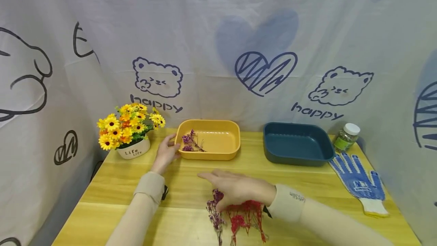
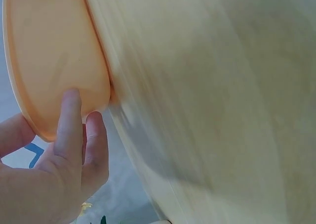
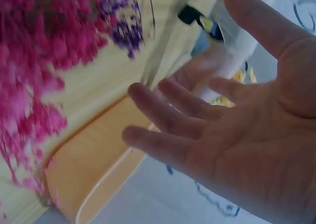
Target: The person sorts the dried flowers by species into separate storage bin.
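Observation:
My left hand (image 1: 166, 152) holds the left end of a yellow rectangular tray (image 1: 218, 155). In the left wrist view, one finger (image 2: 69, 120) lies along the tray's outer wall while another digit reaches the rim. Inside the tray, at its left, lie sprigs of small purple dried flowers (image 1: 191, 139). My right hand (image 1: 235, 187) is spread over the bunches on the table, its fingers apart and its palm bare in the right wrist view. Below it are purple dried flowers (image 1: 216, 215) and red-pink dried flowers (image 1: 238, 221), partly hidden by the hand and wrist.
A dark blue tray (image 1: 298, 158) stands right of the yellow one. Beyond it are a white-lidded jar (image 1: 345, 139) and a blue and white glove (image 1: 362, 185). A pot of yellow artificial flowers (image 1: 133, 149) stands at the left. A printed curtain (image 1: 211, 86) hangs behind the table.

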A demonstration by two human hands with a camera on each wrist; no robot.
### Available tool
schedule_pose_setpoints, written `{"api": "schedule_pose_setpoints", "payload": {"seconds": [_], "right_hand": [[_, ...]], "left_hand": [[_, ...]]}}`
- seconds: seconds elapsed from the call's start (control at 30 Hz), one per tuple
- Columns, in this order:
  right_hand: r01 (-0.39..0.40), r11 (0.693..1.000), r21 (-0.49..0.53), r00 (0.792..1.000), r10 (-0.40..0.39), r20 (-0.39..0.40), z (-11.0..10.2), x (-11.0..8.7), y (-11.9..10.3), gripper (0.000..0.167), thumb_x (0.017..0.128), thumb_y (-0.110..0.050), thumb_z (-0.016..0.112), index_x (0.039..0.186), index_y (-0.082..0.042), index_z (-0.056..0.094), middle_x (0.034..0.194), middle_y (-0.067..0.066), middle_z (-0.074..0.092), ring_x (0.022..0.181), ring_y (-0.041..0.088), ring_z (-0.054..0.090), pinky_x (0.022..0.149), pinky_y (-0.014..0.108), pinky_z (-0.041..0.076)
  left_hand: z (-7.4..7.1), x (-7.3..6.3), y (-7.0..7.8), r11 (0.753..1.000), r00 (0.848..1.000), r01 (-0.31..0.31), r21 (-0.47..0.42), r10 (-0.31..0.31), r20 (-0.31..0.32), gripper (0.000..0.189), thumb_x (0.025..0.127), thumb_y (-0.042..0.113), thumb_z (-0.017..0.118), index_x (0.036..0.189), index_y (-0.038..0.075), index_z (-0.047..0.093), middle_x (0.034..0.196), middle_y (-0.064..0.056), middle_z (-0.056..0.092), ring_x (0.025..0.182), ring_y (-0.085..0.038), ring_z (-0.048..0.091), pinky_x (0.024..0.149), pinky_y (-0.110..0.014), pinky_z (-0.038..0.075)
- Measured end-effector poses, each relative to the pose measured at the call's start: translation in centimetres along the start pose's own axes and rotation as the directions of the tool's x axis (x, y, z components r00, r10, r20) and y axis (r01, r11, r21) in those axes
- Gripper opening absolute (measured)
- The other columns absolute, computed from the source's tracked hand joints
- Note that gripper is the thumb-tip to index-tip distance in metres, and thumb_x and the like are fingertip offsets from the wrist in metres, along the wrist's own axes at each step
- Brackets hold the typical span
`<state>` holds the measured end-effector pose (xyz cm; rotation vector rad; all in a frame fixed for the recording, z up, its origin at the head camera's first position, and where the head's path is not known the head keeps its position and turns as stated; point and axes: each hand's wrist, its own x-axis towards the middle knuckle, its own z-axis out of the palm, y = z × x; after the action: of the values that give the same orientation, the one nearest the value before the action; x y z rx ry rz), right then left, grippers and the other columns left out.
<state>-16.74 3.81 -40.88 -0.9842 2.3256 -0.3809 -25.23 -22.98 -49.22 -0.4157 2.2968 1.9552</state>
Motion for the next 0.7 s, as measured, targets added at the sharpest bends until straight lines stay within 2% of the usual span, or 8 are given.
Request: {"api": "schedule_pose_setpoints", "payload": {"seconds": [0.07,0.2,0.27,0.4,0.47,0.53,0.63,0.7], "right_hand": [[0.043,0.991,-0.123,0.998,-0.039,0.041,0.8,-0.1,-0.3,0.105,0.087,-0.031,0.087,0.167,-0.04,0.02,0.167,0.002,0.038,0.148,0.022,0.047,0.122,0.049,0.044],[0.16,0.938,-0.307,0.985,-0.134,0.106,2.1,-0.1,-0.3,0.101,0.086,-0.025,0.087,0.165,-0.041,0.027,0.174,-0.002,0.026,0.16,0.03,0.032,0.127,0.063,0.033],[0.208,0.907,-0.365,0.977,-0.178,0.116,2.7,0.0,-0.2,0.096,0.087,-0.021,0.086,0.164,-0.041,0.032,0.176,-0.002,0.023,0.162,0.035,0.027,0.126,0.063,0.035],[0.272,0.832,-0.484,0.962,-0.244,0.123,3.6,0.2,0.0,0.082,0.091,-0.017,0.082,0.157,-0.044,0.043,0.174,-0.004,0.028,0.161,0.036,0.029,0.124,0.061,0.04],[0.296,0.799,-0.523,0.954,-0.272,0.124,4.0,0.3,0.1,0.072,0.094,-0.016,0.079,0.153,-0.044,0.049,0.172,-0.005,0.032,0.159,0.036,0.033,0.122,0.062,0.042],[0.312,0.78,-0.542,0.948,-0.292,0.126,4.4,0.6,0.2,0.059,0.099,-0.018,0.073,0.148,-0.045,0.054,0.169,-0.005,0.037,0.157,0.035,0.037,0.119,0.062,0.045],[0.334,0.783,-0.525,0.939,-0.324,0.113,4.9,1.0,0.5,0.046,0.104,-0.016,0.066,0.141,-0.043,0.062,0.162,-0.004,0.045,0.152,0.032,0.044,0.115,0.061,0.049],[0.343,0.776,-0.529,0.934,-0.344,0.101,5.1,1.4,0.6,0.041,0.105,-0.016,0.064,0.136,-0.042,0.065,0.155,-0.005,0.05,0.145,0.026,0.05,0.111,0.054,0.054]], "left_hand": [[0.0,0.1,0.0,1.0,1.0,0.004,0.002,-0.004,-0.002,0.057,0.112,0.009,0.044,0.167,0.012,0.028,0.153,-0.031,0.038,0.14,-0.048,0.052,0.117,-0.053,0.051],[0.0,0.2,-0.1,1.0,1.0,0.009,0.0,-0.009,0.0,0.058,0.112,0.009,0.044,0.167,0.012,0.028,0.154,-0.031,0.037,0.14,-0.048,0.051,0.117,-0.053,0.051],[0.0,0.2,-0.1,1.0,1.0,0.01,-0.007,-0.01,0.003,0.058,0.112,0.009,0.045,0.167,0.012,0.027,0.154,-0.031,0.037,0.141,-0.048,0.051,0.117,-0.053,0.05],[0.1,0.2,-0.1,1.0,1.0,0.009,-0.015,-0.009,0.003,0.058,0.112,0.009,0.045,0.167,0.011,0.027,0.155,-0.031,0.036,0.14,-0.048,0.051,0.117,-0.054,0.05],[0.1,0.3,-0.1,1.0,1.0,0.009,-0.012,-0.009,0.0,0.058,0.112,0.009,0.045,0.167,0.011,0.028,0.154,-0.031,0.036,0.139,-0.047,0.052,0.117,-0.053,0.051],[0.1,0.3,-0.1,1.0,1.0,0.009,-0.008,-0.009,-0.003,0.058,0.112,0.008,0.045,0.167,0.011,0.029,0.153,-0.031,0.036,0.138,-0.047,0.053,0.116,-0.051,0.052],[0.1,0.3,-0.1,1.0,1.0,0.005,-0.005,-0.005,-0.002,0.058,0.111,0.008,0.046,0.167,0.011,0.029,0.153,-0.031,0.036,0.137,-0.047,0.054,0.115,-0.05,0.053],[0.0,0.2,-0.1,1.0,1.0,0.003,-0.008,-0.003,-0.001,0.058,0.112,0.008,0.046,0.167,0.011,0.029,0.153,-0.031,0.036,0.137,-0.047,0.053,0.115,-0.051,0.052]]}}
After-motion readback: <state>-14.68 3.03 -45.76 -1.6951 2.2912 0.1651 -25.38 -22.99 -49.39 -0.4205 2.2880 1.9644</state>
